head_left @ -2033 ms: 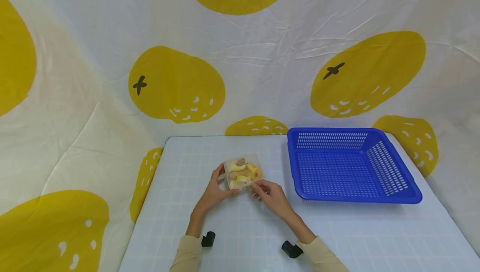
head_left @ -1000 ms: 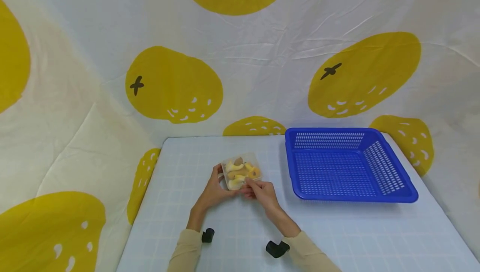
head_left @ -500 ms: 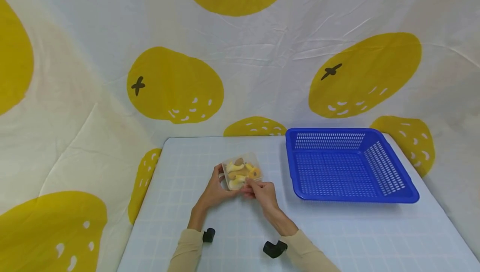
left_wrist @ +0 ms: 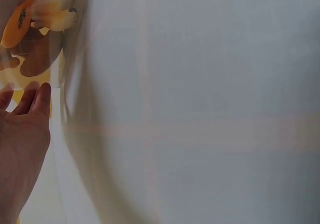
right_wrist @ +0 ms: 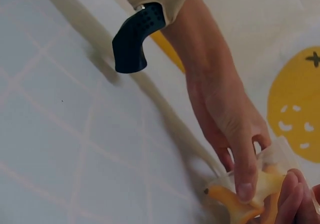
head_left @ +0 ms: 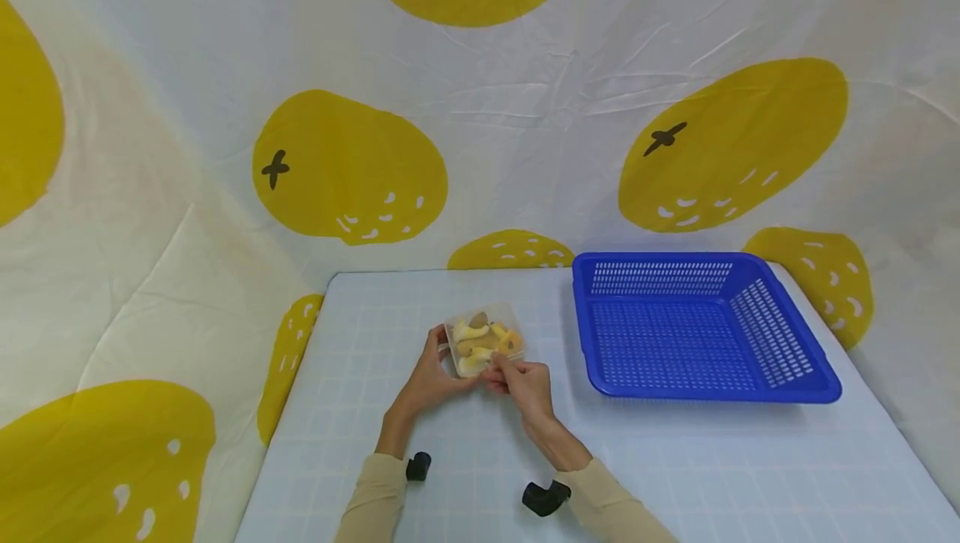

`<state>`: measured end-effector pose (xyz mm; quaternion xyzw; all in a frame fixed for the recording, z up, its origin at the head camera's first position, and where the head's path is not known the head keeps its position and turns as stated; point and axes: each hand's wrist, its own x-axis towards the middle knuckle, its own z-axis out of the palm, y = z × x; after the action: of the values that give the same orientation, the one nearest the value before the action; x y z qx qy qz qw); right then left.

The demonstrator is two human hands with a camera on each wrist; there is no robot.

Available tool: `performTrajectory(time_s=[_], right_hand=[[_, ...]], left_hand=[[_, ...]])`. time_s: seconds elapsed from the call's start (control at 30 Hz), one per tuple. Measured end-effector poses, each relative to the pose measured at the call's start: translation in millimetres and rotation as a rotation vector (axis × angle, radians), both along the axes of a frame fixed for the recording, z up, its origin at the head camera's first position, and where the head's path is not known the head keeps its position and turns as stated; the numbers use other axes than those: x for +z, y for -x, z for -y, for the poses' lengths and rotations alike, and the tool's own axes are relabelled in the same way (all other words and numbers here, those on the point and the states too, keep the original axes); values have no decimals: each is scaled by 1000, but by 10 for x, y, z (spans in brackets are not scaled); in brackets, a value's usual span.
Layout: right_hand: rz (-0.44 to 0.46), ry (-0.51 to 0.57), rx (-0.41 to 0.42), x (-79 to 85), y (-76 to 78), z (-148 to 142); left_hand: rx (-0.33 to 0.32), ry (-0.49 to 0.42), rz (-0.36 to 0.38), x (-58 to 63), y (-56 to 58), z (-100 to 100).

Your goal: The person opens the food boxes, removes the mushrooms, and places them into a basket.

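A small clear plastic box is held over the table in the head view. Inside it lie several yellow, orange and brown pieces, some shaped like small bananas. My left hand grips the box along its left side, the thumb across the near edge. At the near right corner my right hand pinches the box edge, its other fingers curled. In the right wrist view the left thumb presses on the box, close to the right fingertips. The left wrist view catches the box only at its upper left.
A blue plastic basket with slotted walls stands on the right of the table. A pale checked cloth covers the table. Behind hangs a white cloth printed with yellow fruit. Each wrist carries a black camera mount.
My right hand has come left and inward along the near edge of the box, its thumb now over the near side. My left hand keeps its grip; over the last half second little moves.
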<state>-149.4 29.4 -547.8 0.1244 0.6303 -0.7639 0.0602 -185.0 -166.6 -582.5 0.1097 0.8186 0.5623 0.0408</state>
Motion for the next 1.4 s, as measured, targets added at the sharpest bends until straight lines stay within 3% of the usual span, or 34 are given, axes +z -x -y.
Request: performTrajectory(time_s=[0.33, 0.77, 0.9, 1.13, 1.4], right_hand=[[-30, 0, -34, 6, -3, 26], [-20, -32, 28, 111, 11, -38], [-46, -58, 70, 129, 33, -65], [-172, -115, 146, 134, 86, -222], [-187, -144, 90, 259, 189, -402]], left_hand=[[-2, -1, -3, 3, -1, 3], [0, -12, 21, -8, 3, -13], [-2, -18, 8, -12, -5, -8], [-9, -19, -2, -5, -35, 11], [17, 78, 86, 125, -95, 48]])
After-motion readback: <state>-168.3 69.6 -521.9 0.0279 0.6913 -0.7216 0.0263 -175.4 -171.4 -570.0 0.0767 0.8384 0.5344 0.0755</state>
